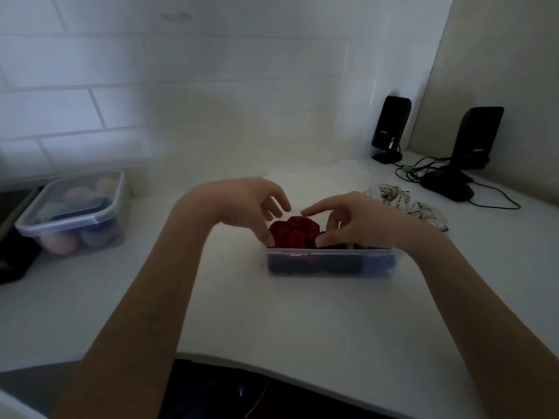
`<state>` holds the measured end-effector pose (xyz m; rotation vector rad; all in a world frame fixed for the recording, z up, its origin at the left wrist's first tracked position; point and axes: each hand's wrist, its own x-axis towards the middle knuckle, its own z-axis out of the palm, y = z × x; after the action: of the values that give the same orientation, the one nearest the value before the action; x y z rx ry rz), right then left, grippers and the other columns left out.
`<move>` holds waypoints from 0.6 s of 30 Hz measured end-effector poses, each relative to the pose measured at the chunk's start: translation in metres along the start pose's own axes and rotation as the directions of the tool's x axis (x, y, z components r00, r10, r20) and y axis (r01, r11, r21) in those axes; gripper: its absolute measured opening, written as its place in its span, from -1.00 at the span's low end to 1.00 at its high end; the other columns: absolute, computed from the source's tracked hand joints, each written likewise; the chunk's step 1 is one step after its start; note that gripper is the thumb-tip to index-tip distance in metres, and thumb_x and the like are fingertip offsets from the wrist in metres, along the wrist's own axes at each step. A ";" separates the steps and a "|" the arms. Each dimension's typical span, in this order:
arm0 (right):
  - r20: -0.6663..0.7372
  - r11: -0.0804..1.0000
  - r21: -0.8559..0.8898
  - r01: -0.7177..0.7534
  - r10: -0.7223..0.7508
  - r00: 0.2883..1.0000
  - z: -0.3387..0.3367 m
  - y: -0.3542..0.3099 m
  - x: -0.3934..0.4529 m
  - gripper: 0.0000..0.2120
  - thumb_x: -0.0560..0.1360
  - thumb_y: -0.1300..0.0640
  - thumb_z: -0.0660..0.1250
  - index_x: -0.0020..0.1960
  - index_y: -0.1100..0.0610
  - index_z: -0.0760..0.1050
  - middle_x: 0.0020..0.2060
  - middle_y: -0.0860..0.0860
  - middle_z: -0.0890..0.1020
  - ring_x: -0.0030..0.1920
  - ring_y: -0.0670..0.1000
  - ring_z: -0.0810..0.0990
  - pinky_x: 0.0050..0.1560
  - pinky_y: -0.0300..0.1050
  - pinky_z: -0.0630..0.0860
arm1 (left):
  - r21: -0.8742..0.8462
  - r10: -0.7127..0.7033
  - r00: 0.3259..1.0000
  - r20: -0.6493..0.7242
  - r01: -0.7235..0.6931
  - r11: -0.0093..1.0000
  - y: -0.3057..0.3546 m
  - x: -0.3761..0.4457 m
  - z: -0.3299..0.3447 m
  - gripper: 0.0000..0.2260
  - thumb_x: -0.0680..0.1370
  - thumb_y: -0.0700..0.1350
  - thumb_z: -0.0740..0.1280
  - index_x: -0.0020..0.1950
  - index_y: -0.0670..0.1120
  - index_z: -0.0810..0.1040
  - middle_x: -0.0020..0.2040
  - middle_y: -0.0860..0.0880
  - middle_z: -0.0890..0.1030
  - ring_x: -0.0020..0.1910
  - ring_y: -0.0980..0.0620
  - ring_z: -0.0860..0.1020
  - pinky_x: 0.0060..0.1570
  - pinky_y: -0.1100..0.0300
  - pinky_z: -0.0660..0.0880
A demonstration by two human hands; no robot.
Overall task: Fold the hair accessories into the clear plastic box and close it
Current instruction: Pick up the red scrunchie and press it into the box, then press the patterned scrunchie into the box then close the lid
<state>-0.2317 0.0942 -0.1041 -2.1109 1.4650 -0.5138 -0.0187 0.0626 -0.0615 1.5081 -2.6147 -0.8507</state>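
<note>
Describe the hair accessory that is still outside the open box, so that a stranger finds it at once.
On the white desk, look right of the open clear box, toward the two black speakers. The scrunchie lies there on the desk, cream with dark markings, unlike the red scrunchie in the box.

The right hand (351,219) hides the clear box's (331,263) middle contents — dark items inside stay unidentifiable.

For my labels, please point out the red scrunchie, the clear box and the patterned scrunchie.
red scrunchie (298,229): head view, top folds.
clear box (329,254): head view, near rim.
patterned scrunchie (420,208): head view, middle.
</note>
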 end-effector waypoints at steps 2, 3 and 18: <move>-0.094 0.992 0.129 0.008 0.004 0.996 -0.011 0.001 -0.007 -0.61 0.34 0.02 0.48 0.15 -0.16 0.53 -0.36 -0.11 0.68 -0.49 -0.18 0.53 -0.45 -0.40 0.43 | -0.153 0.032 0.999 -0.041 -0.038 0.988 -0.011 -0.006 -0.005 -0.56 0.35 -0.30 0.51 0.16 -0.01 0.51 0.12 0.05 0.59 0.08 0.10 0.58 0.03 0.20 0.53; -0.189 0.985 0.173 0.024 0.009 0.982 -0.016 0.004 -0.010 -0.66 0.35 0.03 0.47 0.11 -0.14 0.55 -0.37 -0.10 0.67 -0.49 -0.19 0.52 -0.47 -0.41 0.42 | -0.223 0.046 0.996 -0.080 -0.063 0.973 -0.017 -0.008 -0.005 -0.62 0.37 -0.32 0.49 0.10 0.00 0.54 0.08 0.04 0.62 0.02 0.12 0.61 0.00 0.20 0.55; -0.497 0.744 -0.211 -0.634 0.477 0.725 -0.008 0.081 -0.007 -0.72 0.52 0.04 0.21 0.23 -0.02 0.45 0.18 0.14 0.52 0.18 0.23 0.43 0.13 0.14 0.38 | -0.442 -0.178 0.572 -0.801 -0.363 0.821 -0.046 0.025 0.053 -0.80 0.47 -0.34 0.26 -0.08 -0.04 0.52 -0.15 0.03 0.62 -0.48 0.17 0.57 -0.53 0.29 0.51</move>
<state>-0.2988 0.0764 -0.1467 -1.6966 2.5194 -0.4827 -0.0092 0.0488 -0.1338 1.1401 -1.5266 -0.5968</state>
